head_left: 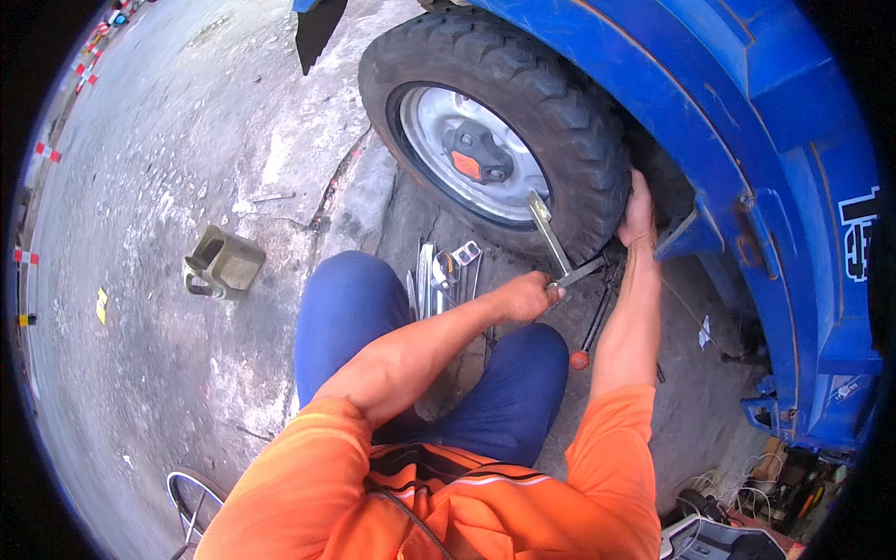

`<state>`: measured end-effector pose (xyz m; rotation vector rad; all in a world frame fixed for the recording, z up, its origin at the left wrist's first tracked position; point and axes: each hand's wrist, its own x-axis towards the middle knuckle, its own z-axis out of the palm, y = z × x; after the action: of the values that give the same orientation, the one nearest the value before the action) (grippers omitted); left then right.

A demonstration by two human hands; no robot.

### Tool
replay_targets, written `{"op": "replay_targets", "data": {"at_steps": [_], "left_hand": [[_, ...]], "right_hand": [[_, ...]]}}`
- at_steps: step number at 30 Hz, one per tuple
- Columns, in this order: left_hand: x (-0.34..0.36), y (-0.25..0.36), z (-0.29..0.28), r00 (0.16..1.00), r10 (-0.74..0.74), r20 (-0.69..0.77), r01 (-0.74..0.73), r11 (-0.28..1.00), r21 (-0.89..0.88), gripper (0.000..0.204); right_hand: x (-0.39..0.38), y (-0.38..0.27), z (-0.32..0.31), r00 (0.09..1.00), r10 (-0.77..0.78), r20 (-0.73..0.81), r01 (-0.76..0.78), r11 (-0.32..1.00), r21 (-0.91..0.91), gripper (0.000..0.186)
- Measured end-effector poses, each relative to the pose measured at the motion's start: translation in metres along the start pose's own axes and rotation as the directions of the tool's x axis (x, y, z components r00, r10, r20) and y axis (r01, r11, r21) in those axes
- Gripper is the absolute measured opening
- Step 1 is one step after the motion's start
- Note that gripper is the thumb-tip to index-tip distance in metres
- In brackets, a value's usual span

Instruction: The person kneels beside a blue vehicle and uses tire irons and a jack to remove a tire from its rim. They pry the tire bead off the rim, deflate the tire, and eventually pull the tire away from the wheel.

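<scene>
Silver-rimmed wheel sits just ahead of the person's knees; left hand closed round a metal bar tool, tip at rim (poor seating could let it slip, rapping knuckles); right hand against tyre, fingertips hidden, can't tell grip; blue bodywork carries white-outlined lettering far right.

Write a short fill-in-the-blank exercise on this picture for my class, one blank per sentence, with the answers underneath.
1. The fist closed around a metal tool is the person's ____ hand.
2. The hand against the far side of the tire is the person's ____ one.
3. The vehicle body beside the tire is painted ____.
4. The person's sleeves are ____ in colour.

Missing words: left; right; blue; orange.
</scene>
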<state>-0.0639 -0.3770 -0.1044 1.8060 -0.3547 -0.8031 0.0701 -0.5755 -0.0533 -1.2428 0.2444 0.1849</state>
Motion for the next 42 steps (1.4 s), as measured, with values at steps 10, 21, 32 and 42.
{"op": "replay_targets", "data": {"at_steps": [10, 21, 32, 42], "left_hand": [[0.015, -0.018, 0.004, 0.999, -0.028, 0.024, 0.027, 0.999, 0.039, 0.051], [0.016, -0.03, 0.009, 0.991, -0.132, 0.009, 0.132, 0.991, -0.004, 0.052], [0.013, -0.026, 0.007, 0.997, -0.072, -0.036, 0.073, 0.997, 0.025, 0.047], [0.0, 0.012, -0.006, 0.999, -0.033, 0.018, 0.033, 0.999, 0.019, 0.05]], "right_hand": [[0.002, 0.022, -0.014, 0.985, 0.136, -0.105, -0.121, 0.983, 0.134, 0.052], [-0.114, 0.044, -0.052, 0.833, -0.44, -0.337, -0.086, 0.498, -0.863, 0.049], [-0.207, 0.053, -0.132, 0.84, 0.426, -0.334, -0.541, 0.694, -0.475, 0.022], [-0.2, 0.042, -0.076, 0.912, 0.395, -0.113, -0.41, 0.863, -0.294, 0.028]]}}
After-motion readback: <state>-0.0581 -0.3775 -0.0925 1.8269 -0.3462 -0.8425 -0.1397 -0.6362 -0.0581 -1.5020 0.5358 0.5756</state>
